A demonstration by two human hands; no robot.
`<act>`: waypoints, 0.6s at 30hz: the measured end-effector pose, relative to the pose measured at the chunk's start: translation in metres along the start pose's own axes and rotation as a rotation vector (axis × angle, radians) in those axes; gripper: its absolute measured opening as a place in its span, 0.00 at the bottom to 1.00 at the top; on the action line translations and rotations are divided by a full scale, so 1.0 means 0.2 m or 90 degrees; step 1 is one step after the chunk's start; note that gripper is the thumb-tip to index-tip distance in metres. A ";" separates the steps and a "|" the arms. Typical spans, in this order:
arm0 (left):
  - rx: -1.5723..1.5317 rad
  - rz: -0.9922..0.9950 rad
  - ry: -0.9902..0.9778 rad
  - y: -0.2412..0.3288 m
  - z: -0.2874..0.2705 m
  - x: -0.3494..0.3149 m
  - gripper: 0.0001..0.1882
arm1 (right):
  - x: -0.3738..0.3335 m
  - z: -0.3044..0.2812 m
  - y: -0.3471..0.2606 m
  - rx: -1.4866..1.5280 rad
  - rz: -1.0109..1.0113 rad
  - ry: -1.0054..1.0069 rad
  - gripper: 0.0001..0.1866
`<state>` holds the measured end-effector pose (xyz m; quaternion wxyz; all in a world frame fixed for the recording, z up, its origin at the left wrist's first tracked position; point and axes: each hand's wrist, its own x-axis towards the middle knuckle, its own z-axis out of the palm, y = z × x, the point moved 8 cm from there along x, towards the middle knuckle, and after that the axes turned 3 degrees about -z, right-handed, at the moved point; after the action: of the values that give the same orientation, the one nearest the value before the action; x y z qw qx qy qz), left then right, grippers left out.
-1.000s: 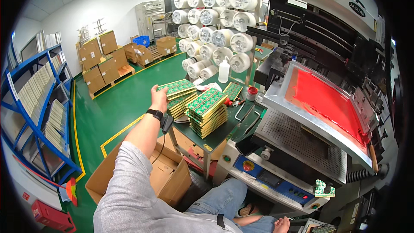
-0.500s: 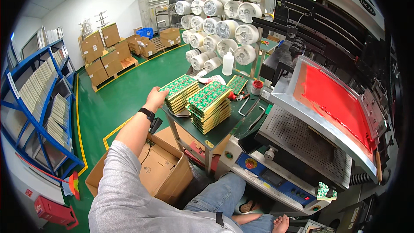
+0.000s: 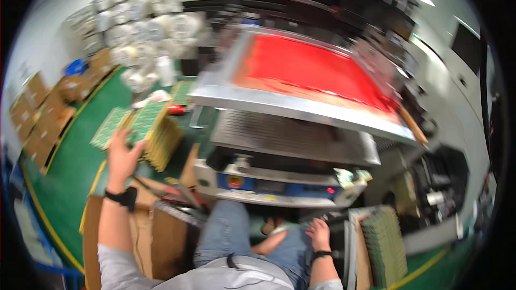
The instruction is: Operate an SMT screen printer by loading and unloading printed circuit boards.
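Note:
My left hand (image 3: 122,156) is at the near end of two stacks of green circuit boards, thumb and fingers spread apart. It covers part of the left board stack (image 3: 111,124) and reaches the near edge of the taller right board stack (image 3: 160,138). Whether it touches the boards is blurred. My right hand (image 3: 318,232) is over my right thigh, fingers loosely bent and nothing visible in them. To its right stands another board stack (image 3: 384,247), held upright in a crate-like holder. A printing machine with a red-inked screen frame (image 3: 301,108) is in front of me.
Below the tilted screen lies a perforated metal bed (image 3: 279,134). Along the machine's front runs a control panel (image 3: 269,185), with a small green-and-white piece (image 3: 352,177) at its right end. An open cardboard box (image 3: 169,236) stands at my left knee. A white bottle (image 3: 165,71) is behind the stacks.
My view has swung to the right, bringing the screen to the middle and the right-hand board stack into sight. My left hand has left the left stack's far edge and come nearer. My right hand shows more fully.

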<state>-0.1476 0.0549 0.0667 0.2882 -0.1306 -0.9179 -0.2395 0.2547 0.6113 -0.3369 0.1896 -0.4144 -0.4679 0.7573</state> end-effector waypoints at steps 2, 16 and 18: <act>-0.016 -0.015 -0.003 -0.01 0.07 -0.01 0.26 | -0.03 0.01 -0.08 -0.010 -0.025 -0.005 0.09; 0.002 -0.034 0.036 -0.26 0.26 -0.02 0.29 | 0.10 -0.02 -0.85 0.185 -0.159 0.059 0.11; -0.005 -0.042 0.031 -0.28 0.25 -0.03 0.29 | 0.16 0.05 -0.86 0.228 -0.137 0.035 0.10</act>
<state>-0.1880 0.0331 0.0075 0.3020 -0.0955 -0.9135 -0.2554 0.2105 0.7104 -0.1998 0.3528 -0.3425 -0.3617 0.7921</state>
